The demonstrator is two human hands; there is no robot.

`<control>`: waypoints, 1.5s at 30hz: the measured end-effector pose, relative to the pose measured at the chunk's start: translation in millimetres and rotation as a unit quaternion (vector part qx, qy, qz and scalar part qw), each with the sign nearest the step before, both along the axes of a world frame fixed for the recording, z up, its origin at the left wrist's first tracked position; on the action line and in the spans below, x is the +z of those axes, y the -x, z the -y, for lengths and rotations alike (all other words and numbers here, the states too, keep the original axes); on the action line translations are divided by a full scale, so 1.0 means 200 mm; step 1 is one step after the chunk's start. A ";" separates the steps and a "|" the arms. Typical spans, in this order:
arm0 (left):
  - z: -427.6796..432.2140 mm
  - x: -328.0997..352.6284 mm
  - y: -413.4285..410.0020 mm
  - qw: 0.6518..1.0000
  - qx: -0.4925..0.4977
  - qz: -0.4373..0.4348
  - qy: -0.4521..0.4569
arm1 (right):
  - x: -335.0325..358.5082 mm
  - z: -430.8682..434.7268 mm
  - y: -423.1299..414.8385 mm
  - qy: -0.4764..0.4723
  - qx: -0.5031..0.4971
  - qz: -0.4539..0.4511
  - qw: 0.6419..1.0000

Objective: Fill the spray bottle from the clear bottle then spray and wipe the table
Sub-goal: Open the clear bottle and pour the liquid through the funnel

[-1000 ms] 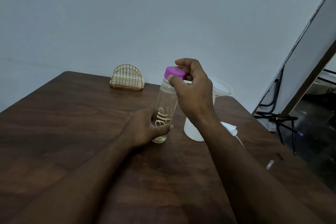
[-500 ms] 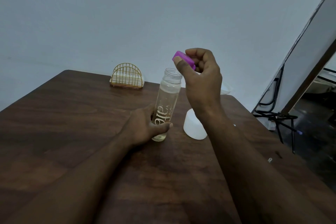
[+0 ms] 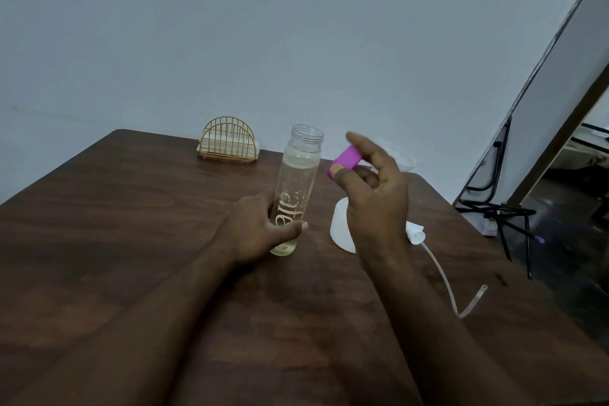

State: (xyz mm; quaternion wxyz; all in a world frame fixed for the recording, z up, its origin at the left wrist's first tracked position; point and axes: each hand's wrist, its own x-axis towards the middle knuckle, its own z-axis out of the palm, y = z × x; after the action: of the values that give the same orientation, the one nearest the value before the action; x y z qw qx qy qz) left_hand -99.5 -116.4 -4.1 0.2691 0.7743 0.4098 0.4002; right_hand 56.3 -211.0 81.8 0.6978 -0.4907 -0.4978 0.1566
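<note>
Your left hand (image 3: 257,234) grips the smooth clear bottle (image 3: 301,171) low down; it stands upright on the wooden worktop (image 3: 131,241), uncapped, with pale liquid inside. Your right hand (image 3: 375,204) pinches the purple cap (image 3: 346,160) just right of its neck. The white translucent spray bottle (image 3: 339,227) stands behind that hand.

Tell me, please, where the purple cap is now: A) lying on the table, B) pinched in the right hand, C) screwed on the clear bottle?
B: the right hand pinches the purple cap beside the clear bottle, whose mouth stands open.
</note>
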 end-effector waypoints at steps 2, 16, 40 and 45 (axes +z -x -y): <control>0.00 0.01 0.02 1.000 0.014 0.001 0.000 | -0.07 0.01 0.01 0.025 -0.031 0.017 0.999; -0.06 0.00 0.13 0.992 0.059 0.094 0.062 | -0.45 -0.08 0.10 0.236 -0.095 0.259 0.932; -0.07 -0.02 0.12 0.991 0.030 0.114 0.060 | -0.36 0.00 -0.12 0.038 -0.254 0.221 0.941; -0.03 0.00 0.11 0.993 0.036 0.108 0.025 | -0.31 -0.01 -0.27 0.017 -0.291 0.130 0.948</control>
State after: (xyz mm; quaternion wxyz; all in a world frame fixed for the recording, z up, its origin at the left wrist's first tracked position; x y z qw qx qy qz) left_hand -121.5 -110.1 -5.0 0.3165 0.7043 0.4157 0.4807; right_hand 110.1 -208.4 20.5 0.6335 -0.6422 -0.4173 -0.1100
